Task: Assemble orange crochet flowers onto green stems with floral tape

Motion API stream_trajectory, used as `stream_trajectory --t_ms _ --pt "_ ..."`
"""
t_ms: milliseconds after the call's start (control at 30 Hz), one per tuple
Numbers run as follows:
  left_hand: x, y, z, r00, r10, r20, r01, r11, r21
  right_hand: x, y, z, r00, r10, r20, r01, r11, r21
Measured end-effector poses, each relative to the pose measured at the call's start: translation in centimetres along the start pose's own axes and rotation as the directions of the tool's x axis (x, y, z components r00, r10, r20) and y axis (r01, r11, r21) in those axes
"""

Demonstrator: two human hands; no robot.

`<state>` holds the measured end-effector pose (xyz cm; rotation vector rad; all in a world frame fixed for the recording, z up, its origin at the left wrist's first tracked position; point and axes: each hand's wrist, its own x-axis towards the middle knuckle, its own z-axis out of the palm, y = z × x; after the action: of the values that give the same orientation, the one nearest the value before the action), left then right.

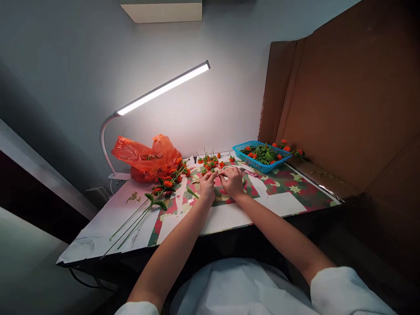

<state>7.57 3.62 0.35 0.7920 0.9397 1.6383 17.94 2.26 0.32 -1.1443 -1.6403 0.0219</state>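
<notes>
My left hand is closed in a pinch around a thin, pale stick, one end of which pokes out to the left. Close beside it, my right hand is bent with its fingertips pressed together at the stick's other end; the exact grip is too small to make out. Just beyond both hands lie several small orange pieces with green tops and thin stems. A pair of pink-handled scissors or pliers rests right of my right hand. A short green strip lies left of my left hand.
A red plastic bag stands at back left, beside long-stemmed orange flowers. A blue basket of green and orange pieces sits at back right. A lit lamp reaches overhead; a cardboard panel walls the right side.
</notes>
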Motion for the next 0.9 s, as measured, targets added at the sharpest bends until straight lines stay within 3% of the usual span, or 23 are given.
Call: stream_trajectory --t_ms 100,200,300,400,500,667,800,900 --pt "-0.1 0.2 -0.3 0.993 -0.033 0.116 0.029 0.999 0.037 0.2 0.3 -0.1 0.991 0.072 0.109 -0.098 0.963 0.251" --pt "0.1 0.6 -1.0 0.967 -0.064 0.246 0.043 0.995 0.090 0.5 1.2 0.0 0.939 0.135 0.317 -0.296 0.785 0.543" --pt "0.5 0.9 -1.6 0.943 -0.103 0.317 0.059 0.988 0.146 0.9 2.0 0.0 0.876 0.150 0.459 -0.446 0.617 0.649" --pt "0.8 0.9 -1.9 0.915 -0.113 0.388 0.041 0.981 0.191 1.2 2.3 -0.3 0.825 0.142 0.546 -0.527 0.539 0.657" --pt "1.0 0.9 -2.0 0.884 -0.087 0.460 -0.004 0.981 0.193 1.3 2.2 -0.6 0.790 0.131 0.599 -0.571 0.513 0.641" --pt "1.1 0.7 -2.2 0.912 0.030 0.410 -0.112 0.977 0.179 1.2 1.8 -1.0 0.757 0.127 0.641 -0.605 0.507 0.614" --pt "1.2 0.8 -2.3 0.926 0.059 0.373 -0.135 0.974 0.181 1.0 1.8 -0.8 0.776 0.135 0.616 -0.578 0.545 0.607" --pt "1.2 0.8 -2.3 0.932 0.044 0.361 -0.117 0.976 0.183 0.9 1.8 -0.6 0.822 0.141 0.551 -0.510 0.612 0.604"
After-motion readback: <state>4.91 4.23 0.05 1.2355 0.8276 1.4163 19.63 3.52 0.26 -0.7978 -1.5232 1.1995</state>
